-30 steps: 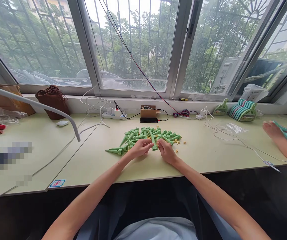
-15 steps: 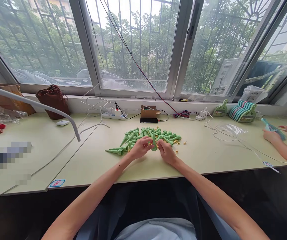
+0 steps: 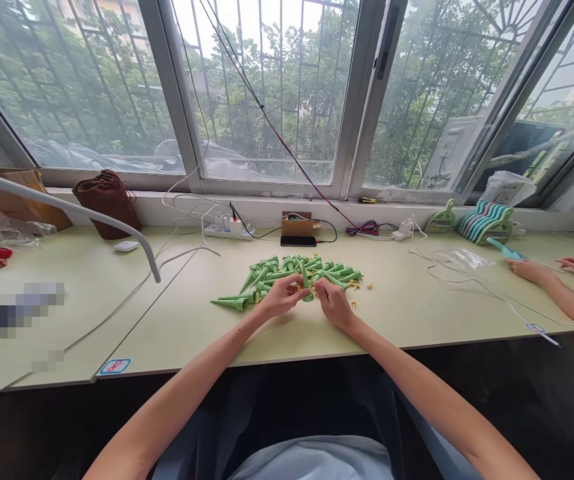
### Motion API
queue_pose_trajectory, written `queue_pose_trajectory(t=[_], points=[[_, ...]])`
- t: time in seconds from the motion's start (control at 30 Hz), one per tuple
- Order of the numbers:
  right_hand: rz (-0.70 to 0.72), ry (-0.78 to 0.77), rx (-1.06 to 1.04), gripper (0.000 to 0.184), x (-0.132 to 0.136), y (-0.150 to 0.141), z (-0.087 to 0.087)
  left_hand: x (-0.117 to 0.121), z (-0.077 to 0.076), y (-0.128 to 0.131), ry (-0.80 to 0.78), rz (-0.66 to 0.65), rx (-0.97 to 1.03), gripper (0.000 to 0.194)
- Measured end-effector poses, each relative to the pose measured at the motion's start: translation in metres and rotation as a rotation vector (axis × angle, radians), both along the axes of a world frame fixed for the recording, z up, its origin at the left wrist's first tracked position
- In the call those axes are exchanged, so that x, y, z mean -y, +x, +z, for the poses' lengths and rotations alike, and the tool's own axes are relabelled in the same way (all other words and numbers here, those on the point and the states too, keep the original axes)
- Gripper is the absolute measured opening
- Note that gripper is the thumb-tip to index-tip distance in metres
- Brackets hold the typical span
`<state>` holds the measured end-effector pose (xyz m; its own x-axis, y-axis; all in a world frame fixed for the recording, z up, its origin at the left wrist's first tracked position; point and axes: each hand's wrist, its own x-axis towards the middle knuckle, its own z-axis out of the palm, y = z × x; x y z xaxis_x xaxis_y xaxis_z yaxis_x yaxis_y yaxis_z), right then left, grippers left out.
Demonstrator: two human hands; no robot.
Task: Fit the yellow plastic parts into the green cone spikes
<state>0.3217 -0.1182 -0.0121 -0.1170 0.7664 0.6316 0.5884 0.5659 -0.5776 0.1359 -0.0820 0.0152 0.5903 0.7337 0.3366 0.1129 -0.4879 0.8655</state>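
My left hand (image 3: pixel 284 297) is closed around a green plastic watering spike (image 3: pixel 305 272), its pointed end up and leaning slightly left. Just right of the spike's wide lower end, my right hand (image 3: pixel 334 303) has its fingers pinched together; what they hold, if anything, is too small to make out. Behind both hands lies a pile of similar green spikes (image 3: pixel 269 265), with small yellow plastic pieces (image 3: pixel 369 286) scattered among them and at the right. One loose spike (image 3: pixel 229 303) rests on the table left of my left hand.
A phone (image 3: pixel 298 241) stands against a small cardboard box by the window. White cables (image 3: pixel 459 279) cross the table. At the right, a co-worker's hands (image 3: pixel 531 270) are beside a blue item and a row of coloured dustpan-like pieces (image 3: pixel 487 225). A brown pouch (image 3: pixel 107 203) stands left.
The spike in my left hand has tilted a little to the left. At the right, the co-worker's hand has moved the blue item left, toward the coloured row.
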Motion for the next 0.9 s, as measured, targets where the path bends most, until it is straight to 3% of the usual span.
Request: queue_pose_trajectory(t=[0.2,0.57,0.7,0.9], points=[[-0.018,0.002,0.042,0.036,-0.0034,-0.0001,-0.0047,0.0017,0.0015,0.001,0.03,0.007,-0.02,0.037],[-0.02,0.019,0.093,0.035,-0.0039,0.0011,-0.0071,-0.0006,-0.0004,-0.0002,0.375,0.08,-0.104,0.024],[-0.037,0.029,0.056,0.037,-0.0032,0.0004,-0.0051,0.0006,0.0003,0.0012,0.33,0.103,-0.101,0.021],[-0.078,0.043,0.005,0.039,-0.0024,0.0017,-0.0031,0.0018,0.0018,0.0012,0.152,0.122,-0.055,0.033]])
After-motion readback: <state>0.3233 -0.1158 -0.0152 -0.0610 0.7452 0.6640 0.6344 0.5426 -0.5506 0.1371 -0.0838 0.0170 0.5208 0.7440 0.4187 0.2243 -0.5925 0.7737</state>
